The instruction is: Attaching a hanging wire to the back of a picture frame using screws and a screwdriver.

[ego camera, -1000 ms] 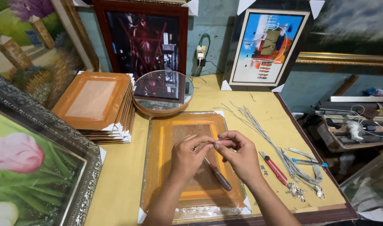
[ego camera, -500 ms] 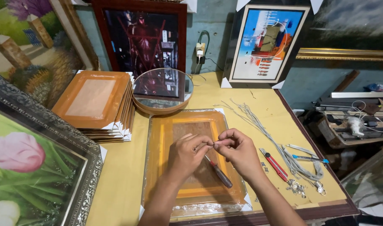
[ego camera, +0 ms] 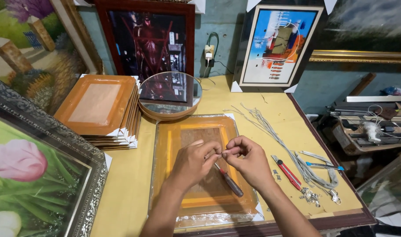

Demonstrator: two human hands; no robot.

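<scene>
Centrally, we are pinching our left hand (ego camera: pixel 192 161) and right hand (ego camera: pixel 248 159) fingertips together on something tiny over the orange wooden frame back (ego camera: pixel 203 169) on the yellow worktable (ego camera: pixel 279 114); a dark-handled screwdriver (ego camera: pixel 229 181) is lying underneath, framed paintings are leaning along the blue wall (ego camera: pixel 218 22) at top.

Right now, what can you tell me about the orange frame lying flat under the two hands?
The orange frame lies back-up on the yellow table, a rectangle with a glossy amber border around a brown board panel. White protectors cap its corners. A screwdriver rests on the panel. The left hand and right hand meet above its middle, pinching something too small to make out.
</scene>
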